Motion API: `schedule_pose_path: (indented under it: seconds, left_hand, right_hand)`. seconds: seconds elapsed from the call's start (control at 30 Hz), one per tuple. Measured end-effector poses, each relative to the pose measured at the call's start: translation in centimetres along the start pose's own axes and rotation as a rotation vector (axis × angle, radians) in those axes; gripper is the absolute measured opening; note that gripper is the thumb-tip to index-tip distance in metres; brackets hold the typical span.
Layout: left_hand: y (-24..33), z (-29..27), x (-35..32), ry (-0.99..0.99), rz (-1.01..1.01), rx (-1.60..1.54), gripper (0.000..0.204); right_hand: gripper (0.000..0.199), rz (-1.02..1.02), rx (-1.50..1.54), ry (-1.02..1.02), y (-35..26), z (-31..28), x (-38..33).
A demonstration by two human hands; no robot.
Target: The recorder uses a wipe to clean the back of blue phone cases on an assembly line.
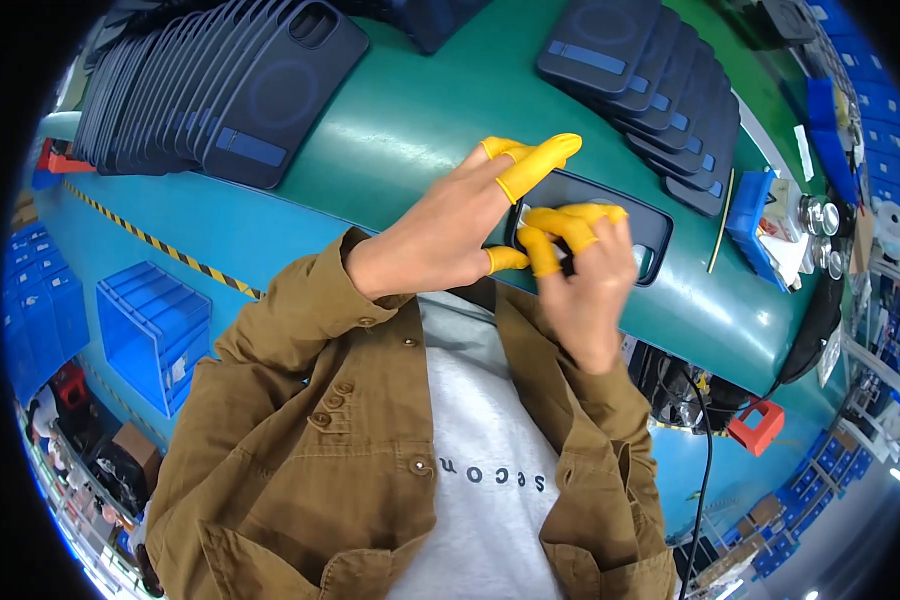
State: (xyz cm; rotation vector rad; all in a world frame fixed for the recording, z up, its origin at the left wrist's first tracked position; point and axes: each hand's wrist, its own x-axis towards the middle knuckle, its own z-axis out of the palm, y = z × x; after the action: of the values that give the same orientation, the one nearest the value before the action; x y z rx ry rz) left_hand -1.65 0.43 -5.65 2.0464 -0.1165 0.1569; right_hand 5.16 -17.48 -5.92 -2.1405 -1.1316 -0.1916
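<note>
A dark phone case (625, 222) lies on the green conveyor belt (410, 140) just ahead of my chest. My left hand (440, 240), yellow cots on its fingertips, grips the case's left end, thumb at the near edge and forefinger over the far edge. My right hand (582, 285), also with yellow cots, pinches a small white piece (523, 217) against the case's left part. What the white piece is cannot be made out.
Overlapping rows of dark phone cases lie on the belt at the far left (220, 90) and far right (660, 90). A blue tray (755, 225) sits at the belt's right end. Blue bins (150, 330) stand at the left, and a red block (757, 425) with a black cable at the right.
</note>
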Motion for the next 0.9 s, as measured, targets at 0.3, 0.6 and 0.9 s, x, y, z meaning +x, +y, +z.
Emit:
schedule_pose_path:
  seconds: [0.3,0.6,0.9]
  left_hand:
    - [0.6,0.4,-0.2,0.041,-0.041,-0.034,0.113]
    - [0.0,0.3,-0.3,0.052,0.007,0.022,0.113]
    - [0.4,0.2,-0.3,0.042,0.004,-0.007,0.111]
  right_hand:
    - [0.017,0.256,-0.184,0.199,2.5,-3.1,-1.3]
    - [0.021,0.148,-0.304,0.203,0.4,1.2,1.7]
    - [0.018,0.203,-0.038,0.059,3.3,-6.3,0.1]
